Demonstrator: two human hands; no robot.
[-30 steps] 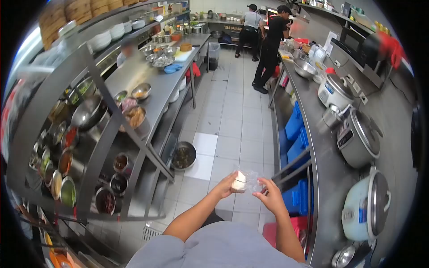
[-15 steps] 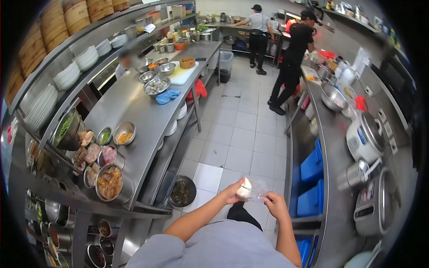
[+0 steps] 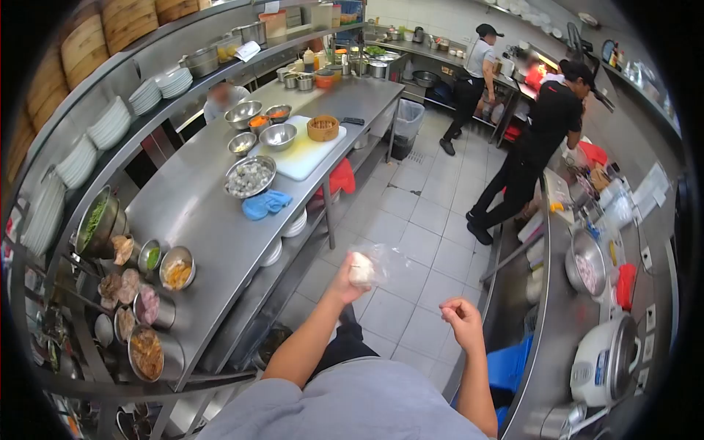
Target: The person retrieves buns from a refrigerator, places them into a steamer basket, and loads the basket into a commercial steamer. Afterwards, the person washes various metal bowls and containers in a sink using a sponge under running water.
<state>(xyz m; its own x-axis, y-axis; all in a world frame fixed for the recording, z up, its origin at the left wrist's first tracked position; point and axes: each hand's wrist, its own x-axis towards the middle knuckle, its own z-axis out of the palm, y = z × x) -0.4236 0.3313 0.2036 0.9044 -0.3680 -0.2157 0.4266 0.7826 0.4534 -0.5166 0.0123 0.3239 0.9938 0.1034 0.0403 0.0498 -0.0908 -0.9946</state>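
My left hand [image 3: 346, 284] is wrapped round a white item [image 3: 361, 269] in front of my body, above the tiled floor. A clear plastic bag [image 3: 385, 262] hangs off the item toward the right. Apart from the bag, my right hand [image 3: 462, 315] is raised with its fingers curled together. Whether anything small is between those fingers cannot be made out.
On the left, a steel table [image 3: 183, 198] bears bowls, a white cutting board [image 3: 312, 163] and a blue cloth [image 3: 265, 204]. A person in black [image 3: 539, 139] stands at the right counter. Another person [image 3: 473, 84] is farther back. A rice cooker [image 3: 605, 359] is at right.
The view has moved forward along the aisle and turned. My right hand has let go of the plastic bag and moved away to the right. My left hand still holds the white item, now farther forward.
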